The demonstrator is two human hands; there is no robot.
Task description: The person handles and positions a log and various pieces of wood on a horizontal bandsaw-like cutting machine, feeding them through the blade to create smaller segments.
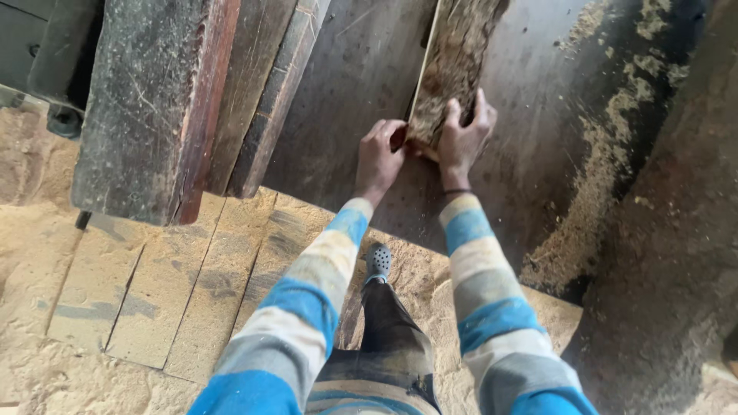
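Observation:
A rough slab of wood [455, 58] with a bark-like face lies on a dark, worn table [354, 84] and runs away from me. My left hand [379, 160] presses against the slab's near left corner with its fingers curled. My right hand [466, 134] lies flat on the near end of the slab, fingers spread over its top. Both arms wear blue, white and grey striped sleeves.
Thick dark timbers [154, 107] lie stacked on the left of the table. Sawdust [592, 192] is heaped along the table's right side and covers the floor boards [154, 292]. My foot in a grey perforated clog [377, 261] stands below the table edge.

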